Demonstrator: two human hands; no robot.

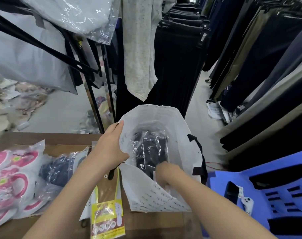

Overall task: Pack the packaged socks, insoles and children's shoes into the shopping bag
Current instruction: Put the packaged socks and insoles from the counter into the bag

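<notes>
Shopping bag [164,200] at 5 o'clock: your left hand [110,149] pinches its rim to hold it wide while your right hand [164,171], grip hidden, lowers packaged socks [150,149] inside.

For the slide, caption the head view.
Left hand holds the bag open; right hand lowers socks inside.

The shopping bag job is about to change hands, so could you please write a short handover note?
Left hand grips the white shopping bag by its rim, holding it open.
Right hand is inside the bag, on the packaged dark socks; its grip is hidden.
Done: one sock pack is in.
Left on the table: insoles pack, pink children's shoes, another wrapped dark pack.
</notes>
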